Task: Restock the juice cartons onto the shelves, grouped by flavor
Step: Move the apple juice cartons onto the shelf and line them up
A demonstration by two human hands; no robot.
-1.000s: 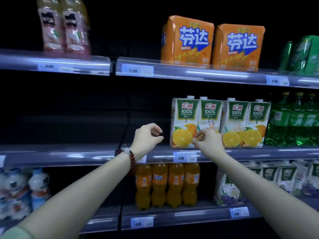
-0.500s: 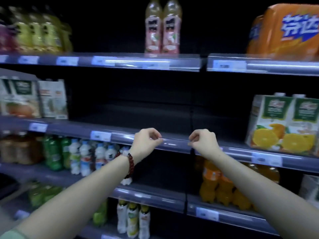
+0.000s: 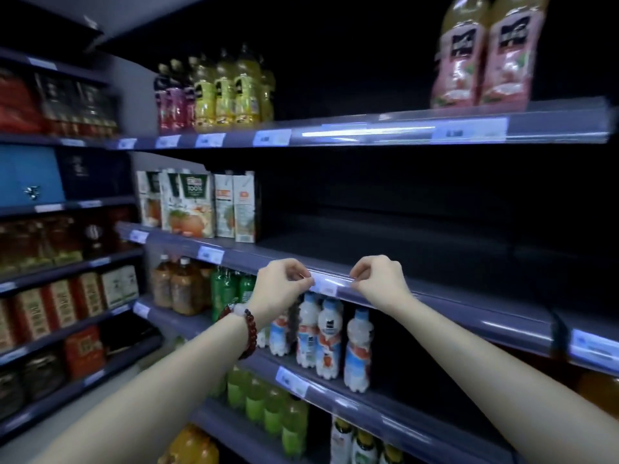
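Both hands point(image 3: 330, 286) curled at shelf edge point(image 3: 435, 304); cartons point(image 3: 197, 205) far left.

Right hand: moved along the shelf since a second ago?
Yes. The right hand was in front of the orange juice cartons; now it is further left along the same shelf edge, those cartons out of frame.

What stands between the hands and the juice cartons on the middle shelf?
Nothing visible. Both the left hand and right hand hang at the shelf edge; bare shelf runs leftward to the juice cartons.
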